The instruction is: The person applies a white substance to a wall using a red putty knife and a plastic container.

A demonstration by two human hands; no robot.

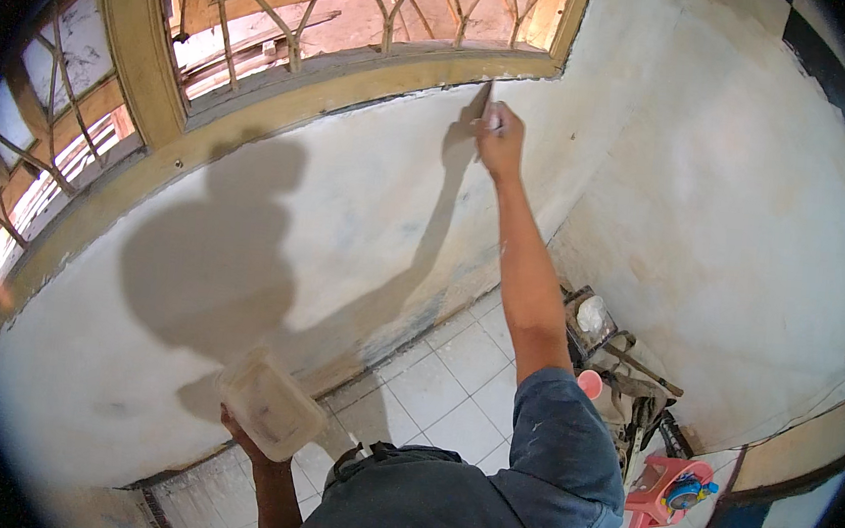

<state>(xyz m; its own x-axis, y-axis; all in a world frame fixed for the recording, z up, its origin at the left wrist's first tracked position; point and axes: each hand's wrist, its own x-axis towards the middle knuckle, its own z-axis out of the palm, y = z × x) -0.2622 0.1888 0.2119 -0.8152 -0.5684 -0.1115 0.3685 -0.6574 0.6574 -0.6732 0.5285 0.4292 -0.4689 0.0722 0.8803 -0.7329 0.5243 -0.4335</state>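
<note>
My right hand is raised to the white wall, closed round a small thin tool, perhaps a brush or scraper. The tool's tip is at or very near the cracked seam below the yellow window frame; whether it touches is hard to tell. My left hand is low at the lower left, gripping a translucent rectangular plastic container by its side. My shadow falls across the wall.
Barred windows run along the top and left. Below is a white tiled floor. Tools and clutter, a pink cup and a pink stool with a blue item on it stand at the right, near the corner.
</note>
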